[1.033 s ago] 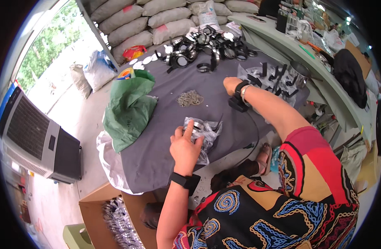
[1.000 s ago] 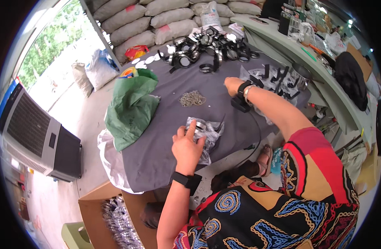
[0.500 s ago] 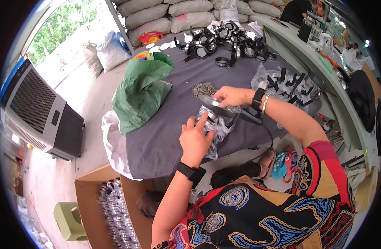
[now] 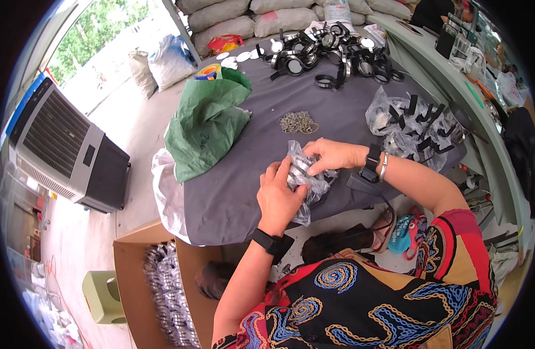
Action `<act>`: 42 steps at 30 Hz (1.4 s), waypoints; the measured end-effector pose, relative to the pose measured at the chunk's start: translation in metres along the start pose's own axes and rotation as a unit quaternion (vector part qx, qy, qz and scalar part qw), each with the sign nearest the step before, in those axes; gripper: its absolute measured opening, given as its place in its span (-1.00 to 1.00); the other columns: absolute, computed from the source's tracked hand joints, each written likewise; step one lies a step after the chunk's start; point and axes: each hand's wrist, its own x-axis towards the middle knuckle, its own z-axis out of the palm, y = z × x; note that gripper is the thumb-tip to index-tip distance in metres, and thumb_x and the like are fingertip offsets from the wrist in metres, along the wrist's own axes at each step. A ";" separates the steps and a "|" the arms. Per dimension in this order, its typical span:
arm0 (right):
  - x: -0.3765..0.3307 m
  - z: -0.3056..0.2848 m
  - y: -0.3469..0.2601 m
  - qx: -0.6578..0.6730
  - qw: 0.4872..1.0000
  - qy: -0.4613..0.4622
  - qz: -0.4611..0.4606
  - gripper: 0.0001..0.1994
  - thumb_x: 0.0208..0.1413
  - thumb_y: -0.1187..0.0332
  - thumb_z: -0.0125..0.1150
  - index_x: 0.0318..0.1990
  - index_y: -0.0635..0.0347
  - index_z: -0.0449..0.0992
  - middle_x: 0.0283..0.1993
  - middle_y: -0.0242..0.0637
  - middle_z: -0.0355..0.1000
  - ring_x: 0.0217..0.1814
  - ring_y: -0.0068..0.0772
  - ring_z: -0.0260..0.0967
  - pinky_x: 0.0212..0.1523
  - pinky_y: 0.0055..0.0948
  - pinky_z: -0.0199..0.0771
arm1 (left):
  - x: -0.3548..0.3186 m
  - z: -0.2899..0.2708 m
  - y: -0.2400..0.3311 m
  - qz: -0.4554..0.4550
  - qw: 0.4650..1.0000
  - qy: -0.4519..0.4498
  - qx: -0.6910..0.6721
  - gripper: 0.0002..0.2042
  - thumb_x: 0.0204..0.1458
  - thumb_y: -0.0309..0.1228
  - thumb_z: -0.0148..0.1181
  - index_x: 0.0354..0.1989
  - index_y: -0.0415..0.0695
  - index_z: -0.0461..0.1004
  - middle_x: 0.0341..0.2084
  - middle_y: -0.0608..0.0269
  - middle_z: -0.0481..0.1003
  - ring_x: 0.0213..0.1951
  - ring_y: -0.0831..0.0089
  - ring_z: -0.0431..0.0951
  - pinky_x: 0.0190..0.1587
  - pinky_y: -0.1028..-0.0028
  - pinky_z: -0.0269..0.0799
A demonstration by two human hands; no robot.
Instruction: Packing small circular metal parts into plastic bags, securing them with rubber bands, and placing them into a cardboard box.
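Note:
Both hands are at a bundle of shiny metal rings in clear plastic wrap (image 4: 302, 168), at the near side of the dark cloth-covered table (image 4: 232, 198). My left hand (image 4: 279, 196) curls against the bundle's left side, thumb and fingers on the wrap. From the right, my right hand (image 4: 336, 156) presses thumb and fingers onto its top. The fingers hide part of the rings. Just beyond the hands lies a small pile of metal screws or similar fasteners (image 4: 298, 122). A black device with a cord (image 4: 363, 185) sits below my right wrist.
Metal rings with black handles (image 4: 331, 52) heap at the far side. More black-handled pieces in plastic (image 4: 413, 122) lie at right. A green sack (image 4: 206, 125) occupies the left. Below stands a cardboard box (image 4: 133, 279) of wrapped metal parts. An air cooler (image 4: 64, 145) stands far left.
My right hand has brought a plastic-wrapped piece down against the bundle, closer to my left hand. My left hand keeps its hold. The whole view has shifted slightly.

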 end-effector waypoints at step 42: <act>0.097 0.117 -0.189 0.136 0.975 -0.173 -0.007 -0.57 -0.29 0.61 0.22 -0.11 0.28 0.49 -0.25 -0.49 0.47 -0.25 -0.70 0.34 -0.18 -0.58 0.39 | -0.085 -0.180 -0.057 -0.050 0.979 0.197 -0.018 -0.37 -0.38 -0.39 0.40 0.04 -0.10 0.44 -0.17 0.03 0.46 -0.16 0.09 0.52 -0.08 0.29 0.48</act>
